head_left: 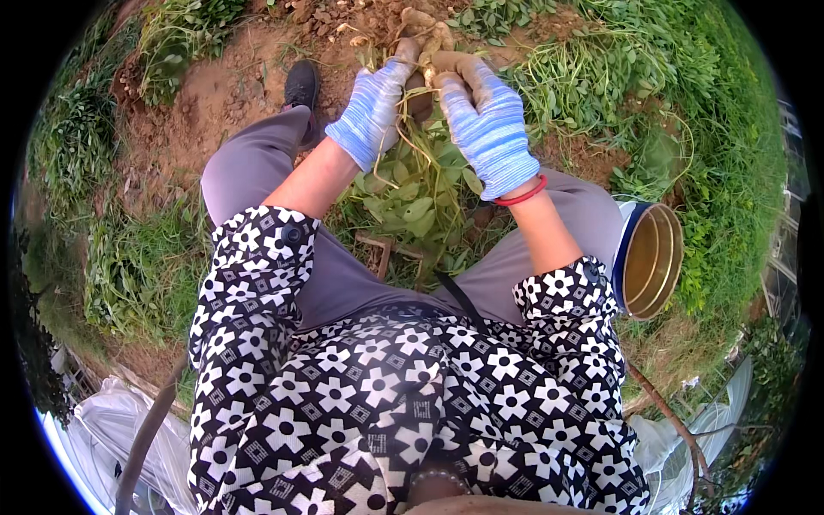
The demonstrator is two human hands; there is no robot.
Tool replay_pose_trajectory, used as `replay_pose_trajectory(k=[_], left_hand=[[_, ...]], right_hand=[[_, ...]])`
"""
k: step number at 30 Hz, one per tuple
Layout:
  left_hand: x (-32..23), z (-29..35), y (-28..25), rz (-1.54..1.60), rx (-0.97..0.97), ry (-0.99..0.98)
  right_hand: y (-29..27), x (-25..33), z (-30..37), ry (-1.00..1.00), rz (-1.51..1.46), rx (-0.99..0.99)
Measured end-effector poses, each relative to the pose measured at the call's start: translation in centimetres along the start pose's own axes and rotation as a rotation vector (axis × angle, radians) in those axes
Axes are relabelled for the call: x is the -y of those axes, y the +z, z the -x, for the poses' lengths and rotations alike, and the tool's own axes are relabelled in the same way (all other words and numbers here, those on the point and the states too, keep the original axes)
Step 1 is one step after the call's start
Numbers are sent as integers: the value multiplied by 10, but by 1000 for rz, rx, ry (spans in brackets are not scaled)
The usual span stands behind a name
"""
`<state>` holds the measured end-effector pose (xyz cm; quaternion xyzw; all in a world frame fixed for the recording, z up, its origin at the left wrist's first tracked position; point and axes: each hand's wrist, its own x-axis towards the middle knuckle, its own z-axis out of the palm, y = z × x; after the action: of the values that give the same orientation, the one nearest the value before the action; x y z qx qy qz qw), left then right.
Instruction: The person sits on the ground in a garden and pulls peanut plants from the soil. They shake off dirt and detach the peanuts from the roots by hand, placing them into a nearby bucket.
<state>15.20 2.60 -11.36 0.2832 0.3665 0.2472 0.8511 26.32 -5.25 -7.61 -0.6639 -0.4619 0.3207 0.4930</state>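
Peanut plant [421, 202] hangs leaves-down between the person's grey-trousered legs [257, 163], its root end [422, 26] raised; the blue-gloved left hand [378, 107] pinches that end, while the right hand [489, 120], gloved alike, presses thumb and fingers around a pod [429, 75]

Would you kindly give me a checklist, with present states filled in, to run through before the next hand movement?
1. Blue-and-white knitted gloves with brown-soiled fingers, worn on the left hand and right hand: ok.
2. Leafy green plant held: ok, both hands grip it near its tan pods.
3. Black-and-white floral sleeves clear of the fingers: ok, they end on the forearms.
4. Round, metal-looking bucket with gold-coloured interior, mouth uncovered: ok, beside the right leg.
5. Bucket resting firmly: cannot tell, its base is hidden.
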Motion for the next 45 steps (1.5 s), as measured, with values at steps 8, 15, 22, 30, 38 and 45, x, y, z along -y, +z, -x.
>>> replay_pose_trajectory(k=[8, 15, 22, 30, 38, 45], left_hand=[[-1, 0, 0, 32, -104, 79], [-4, -3, -8, 189, -6, 4], [10, -8, -15, 203, -7, -14], [3, -19, -19, 274, 65, 77], [-36, -12, -29, 444, 275, 109], [-32, 7, -10, 284, 491, 58]], right_hand=[[12, -2, -5, -85, 435, -84], [18, 11, 10, 61, 121, 117], [26, 19, 24, -443, 408, 40], [24, 30, 34, -378, 334, 29], [-12, 33, 51, 443, -702, 680], [-40, 33, 23, 313, -889, 143]])
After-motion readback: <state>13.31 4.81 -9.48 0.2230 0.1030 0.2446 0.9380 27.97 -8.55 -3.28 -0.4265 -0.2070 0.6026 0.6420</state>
